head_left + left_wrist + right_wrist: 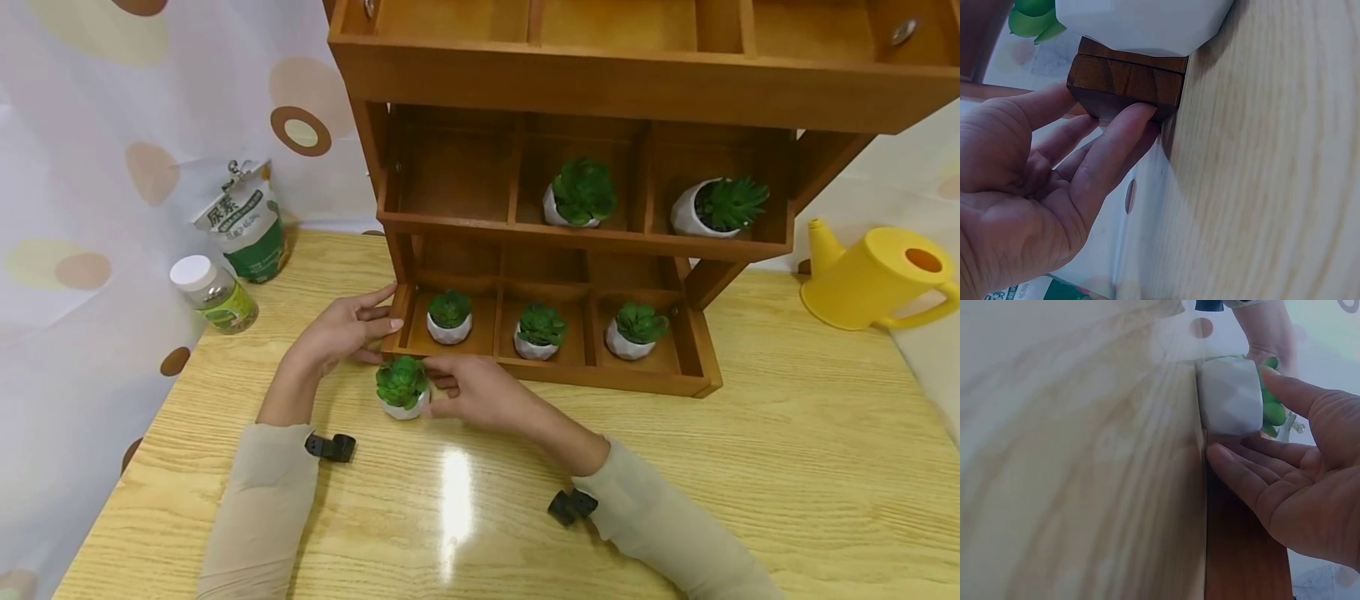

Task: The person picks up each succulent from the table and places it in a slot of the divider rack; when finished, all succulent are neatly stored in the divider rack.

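Note:
On the wooden table stands a small succulent (402,385) in a white faceted pot (1230,395), just in front of the shelf's lower left corner. My right hand (480,392) reaches it from the right, loosely bent, thumb and fingertips at opposite sides of the pot. My left hand (343,329) holds the left end of the wooden shelf's bottom tier (1124,81), thumb and fingers on either side of its corner. Similar succulents sit in the bottom compartments: left (450,315), middle (540,330) and right (635,329).
Two larger potted plants, middle (583,193) and right (720,207), occupy the tier above. A clear jar with a white lid (215,293) and a green-white bag (247,225) stand at left. A yellow watering can (873,279) stands at right. The upper tier (600,87) overhangs the lower ones.

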A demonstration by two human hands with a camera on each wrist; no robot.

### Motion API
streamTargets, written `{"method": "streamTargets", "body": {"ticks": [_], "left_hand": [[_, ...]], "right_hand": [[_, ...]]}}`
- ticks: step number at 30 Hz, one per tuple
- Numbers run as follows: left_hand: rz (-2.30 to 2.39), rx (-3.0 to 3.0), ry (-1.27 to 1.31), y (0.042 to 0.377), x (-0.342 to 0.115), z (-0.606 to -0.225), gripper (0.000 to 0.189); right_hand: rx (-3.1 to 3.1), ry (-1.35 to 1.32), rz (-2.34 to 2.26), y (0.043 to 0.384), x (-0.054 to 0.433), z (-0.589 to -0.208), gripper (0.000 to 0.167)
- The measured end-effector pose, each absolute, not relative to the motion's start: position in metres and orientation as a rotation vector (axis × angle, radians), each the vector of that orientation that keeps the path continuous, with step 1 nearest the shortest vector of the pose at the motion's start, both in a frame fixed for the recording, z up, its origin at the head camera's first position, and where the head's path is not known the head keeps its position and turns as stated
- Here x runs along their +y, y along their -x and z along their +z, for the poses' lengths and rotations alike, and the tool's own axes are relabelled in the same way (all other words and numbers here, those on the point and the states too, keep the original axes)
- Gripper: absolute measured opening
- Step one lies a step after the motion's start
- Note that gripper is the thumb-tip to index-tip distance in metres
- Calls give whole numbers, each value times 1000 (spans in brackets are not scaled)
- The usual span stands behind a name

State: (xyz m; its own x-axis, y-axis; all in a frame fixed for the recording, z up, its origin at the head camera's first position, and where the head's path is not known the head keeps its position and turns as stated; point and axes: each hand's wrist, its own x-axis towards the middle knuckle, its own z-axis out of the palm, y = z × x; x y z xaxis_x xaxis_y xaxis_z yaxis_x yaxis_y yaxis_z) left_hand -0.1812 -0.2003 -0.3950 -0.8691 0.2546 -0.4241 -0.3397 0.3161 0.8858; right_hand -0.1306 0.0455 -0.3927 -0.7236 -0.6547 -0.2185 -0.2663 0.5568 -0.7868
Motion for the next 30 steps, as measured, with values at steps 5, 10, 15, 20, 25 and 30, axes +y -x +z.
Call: {"method": "streamTargets", "body": {"ticks": [5,10,15,20,25,30], "left_hand": [[1587,2099,63,182,-199,-395,68],[1591,2095,75,182,-199,-395,68],[1586,2099,80,181,-200,-395,68],[1582,2103,85,180,-200,-395,67],[1576,2109,82,181,-200,-395,68],[1575,2114,81,181,-200,-395,68]], "right_hand": [[2284,798,-1018,133,41,-396,73],[2338,816,-948,134,34,-397,71],[2406,819,-874,133,27,-395,65],[2425,856,-821,135,22,-396,67],[2403,896,-819,138,20,-397,71],[2391,890,-824,139,18,-398,70]]}}
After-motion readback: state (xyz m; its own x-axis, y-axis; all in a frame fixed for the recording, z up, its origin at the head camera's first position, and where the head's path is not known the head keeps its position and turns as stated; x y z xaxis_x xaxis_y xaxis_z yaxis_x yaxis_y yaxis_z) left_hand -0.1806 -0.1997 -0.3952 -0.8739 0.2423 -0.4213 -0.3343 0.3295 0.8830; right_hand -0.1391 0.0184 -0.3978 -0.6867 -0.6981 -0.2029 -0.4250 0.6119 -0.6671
